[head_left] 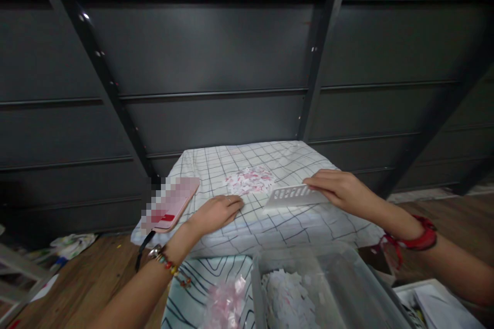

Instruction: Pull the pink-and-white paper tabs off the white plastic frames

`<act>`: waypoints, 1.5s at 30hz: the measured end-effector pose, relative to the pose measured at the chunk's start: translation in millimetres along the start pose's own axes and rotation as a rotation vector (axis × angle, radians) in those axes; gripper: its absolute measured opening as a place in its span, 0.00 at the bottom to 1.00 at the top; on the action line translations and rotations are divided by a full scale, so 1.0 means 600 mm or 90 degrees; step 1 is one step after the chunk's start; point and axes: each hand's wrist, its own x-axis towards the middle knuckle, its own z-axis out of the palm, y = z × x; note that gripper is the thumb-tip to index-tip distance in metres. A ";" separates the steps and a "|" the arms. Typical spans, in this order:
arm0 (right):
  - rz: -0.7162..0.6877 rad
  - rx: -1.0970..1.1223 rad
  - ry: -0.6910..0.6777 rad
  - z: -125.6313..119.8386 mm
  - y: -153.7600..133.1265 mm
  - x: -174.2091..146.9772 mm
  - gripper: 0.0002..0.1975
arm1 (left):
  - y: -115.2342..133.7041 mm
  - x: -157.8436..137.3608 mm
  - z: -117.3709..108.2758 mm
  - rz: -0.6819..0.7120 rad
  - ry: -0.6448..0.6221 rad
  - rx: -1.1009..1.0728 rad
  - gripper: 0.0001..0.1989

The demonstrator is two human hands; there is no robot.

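My right hand [339,190] grips the upper right edge of a white plastic panel with a row of slots [291,196], tilted on edge against the cloth. A loose pile of small white and pink paper-like strips [250,181] lies just behind the panel's left end. My left hand [219,212] rests on the white checked cloth [247,226] in front of the pile, with fingers lying close together and nothing visible in them. Its fingertips are near the pile but apart from the panel.
A pink phone [179,205] with a black strap lies at the cloth's left side. In front stand a clear plastic bin [339,267] with white scraps [287,298] and a pink plastic bundle [226,300] on patterned fabric. A dark panelled wall [216,46] rises behind.
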 end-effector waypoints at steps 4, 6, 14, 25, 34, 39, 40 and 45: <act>-0.030 0.032 -0.017 -0.028 0.007 -0.016 0.15 | 0.007 0.009 -0.002 0.016 -0.016 -0.008 0.14; -0.038 0.029 -0.014 -0.037 0.007 -0.019 0.15 | 0.014 0.015 0.000 0.023 -0.022 -0.011 0.14; 0.034 -0.096 0.033 -0.018 0.020 -0.008 0.13 | 0.028 0.039 0.017 0.036 -0.008 -0.059 0.15; 0.035 -0.173 0.017 0.002 0.045 -0.008 0.15 | 0.031 0.057 0.028 0.035 0.004 -0.086 0.14; 0.053 -0.164 0.019 0.011 0.043 0.000 0.13 | 0.024 0.054 0.039 0.010 0.029 -0.158 0.13; 0.052 -0.149 0.041 0.007 0.044 -0.006 0.13 | 0.022 0.053 0.042 0.008 0.031 -0.167 0.13; 0.056 -0.158 0.045 0.006 0.045 -0.008 0.14 | 0.022 0.053 0.043 0.009 0.031 -0.168 0.13; 0.089 -0.200 0.038 0.009 0.049 -0.009 0.13 | 0.020 0.054 0.046 0.011 0.035 -0.166 0.13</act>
